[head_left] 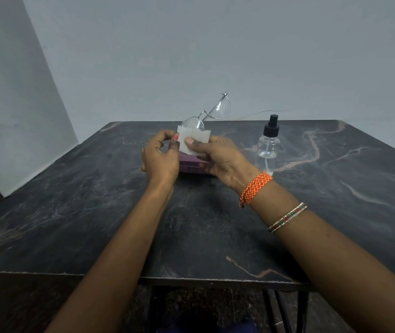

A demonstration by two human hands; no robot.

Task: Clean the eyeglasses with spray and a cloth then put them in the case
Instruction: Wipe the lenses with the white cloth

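Observation:
Thin-rimmed round eyeglasses [216,109] are held tilted above the middle of the dark marble table [71,212]. A white cloth [192,137] is wrapped over the lower lens. My right hand [218,157] pinches the cloth on that lens with thumb in front. My left hand [160,157] grips the frame at the cloth's left edge. One temple arm sticks out to the right. A purple case [192,165] lies on the table right under both hands, mostly hidden. A clear spray bottle [269,145] with a black nozzle stands upright just right of my right hand.
A grey wall rises behind the table's far edge, and another wall runs along the left side. The table's front edge is near me, with metal legs below it. An orange thread band and bangles sit on my right wrist.

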